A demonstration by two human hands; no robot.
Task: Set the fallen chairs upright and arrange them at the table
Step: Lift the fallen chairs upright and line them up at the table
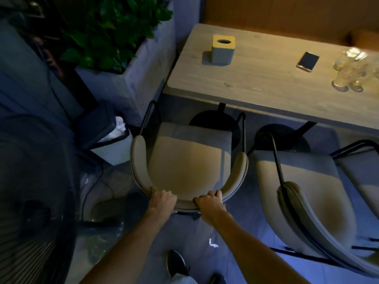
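At lower centre the 2 hands, left hand point(163, 198) and right hand point(209, 203), each clamp curled fingers over the curved back rim of 1 upright chair point(188, 160), which faces the table point(256, 85) with its seat front at the near edge. To its right stand a second chair point(297, 181), across a narrow gap, and a third chair point(361, 175), cut by the frame. The table carries 1 tissue box point(223, 49), 1 phone point(308, 61) and blurred glasses point(348, 70); 1 bin point(110, 136) crowds the chair's left, and bare floor point(242, 232) lies below.
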